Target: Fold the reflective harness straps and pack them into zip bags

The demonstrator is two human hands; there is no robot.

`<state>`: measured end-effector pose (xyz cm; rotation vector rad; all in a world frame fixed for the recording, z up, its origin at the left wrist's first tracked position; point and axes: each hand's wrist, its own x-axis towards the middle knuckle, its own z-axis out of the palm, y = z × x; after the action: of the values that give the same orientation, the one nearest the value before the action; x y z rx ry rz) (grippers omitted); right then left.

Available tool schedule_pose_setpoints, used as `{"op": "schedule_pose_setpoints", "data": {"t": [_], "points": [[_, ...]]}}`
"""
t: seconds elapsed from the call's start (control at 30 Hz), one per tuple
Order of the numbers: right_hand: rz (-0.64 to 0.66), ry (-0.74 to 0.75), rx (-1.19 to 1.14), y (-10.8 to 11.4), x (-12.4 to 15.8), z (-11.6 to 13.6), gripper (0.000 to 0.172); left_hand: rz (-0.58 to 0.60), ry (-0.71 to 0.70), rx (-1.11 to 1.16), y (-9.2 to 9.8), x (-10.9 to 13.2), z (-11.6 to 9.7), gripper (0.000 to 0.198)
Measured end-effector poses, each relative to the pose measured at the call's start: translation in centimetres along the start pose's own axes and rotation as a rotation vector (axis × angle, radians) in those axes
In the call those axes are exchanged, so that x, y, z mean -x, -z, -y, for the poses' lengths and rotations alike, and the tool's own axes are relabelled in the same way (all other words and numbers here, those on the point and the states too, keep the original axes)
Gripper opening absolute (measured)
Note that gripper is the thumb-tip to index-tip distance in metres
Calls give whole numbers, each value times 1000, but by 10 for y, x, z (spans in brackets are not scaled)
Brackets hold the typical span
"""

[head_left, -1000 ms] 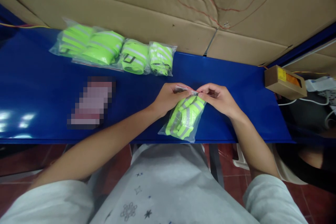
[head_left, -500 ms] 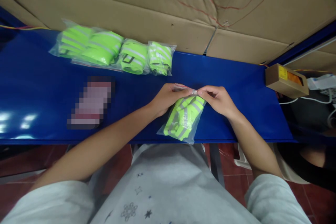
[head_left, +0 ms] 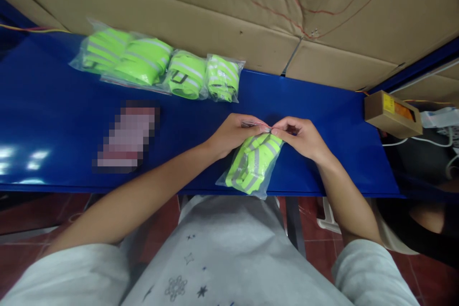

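A clear plastic zip bag (head_left: 254,165) with folded neon-yellow reflective straps inside lies at the table's front edge, its top edge towards the back wall. My left hand (head_left: 236,134) pinches that top edge, thumb on the near side. Close beside it, my right hand (head_left: 299,136) pinches the right end of the same edge, thumb and fingertips pressed together. The two thumbs almost meet. The left fingers are partly hidden behind the plastic.
Along the back of the blue table (head_left: 193,122) lie several bagged neon-yellow reflective straps (head_left: 143,60). A blurred-out flat object (head_left: 127,136) rests at left. At the right end stands a cardboard box (head_left: 392,114) with orange contents. Behind is a cardboard-covered wall (head_left: 179,9).
My hands stay pinched on the bag's top edge, with the left fingers slightly closer to the right. The whole view has shifted a little; the other things stay put.
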<state>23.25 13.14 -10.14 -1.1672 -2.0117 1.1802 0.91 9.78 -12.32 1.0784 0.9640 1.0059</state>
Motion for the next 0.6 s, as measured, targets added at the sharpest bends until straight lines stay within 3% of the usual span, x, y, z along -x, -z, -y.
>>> {"op": "schedule_pose_setpoints", "data": {"t": [0.23,0.43,0.6], "points": [[44,64,81,-2,1,-5,31,-9,-36,-108,-2,0,0,23],[-7,277,329,-9,5,7,23,-63,-73,-100,-5,0,3,21],[0,160,157,1,3,8,27,-60,-77,-60,-3,0,-2,24]]}}
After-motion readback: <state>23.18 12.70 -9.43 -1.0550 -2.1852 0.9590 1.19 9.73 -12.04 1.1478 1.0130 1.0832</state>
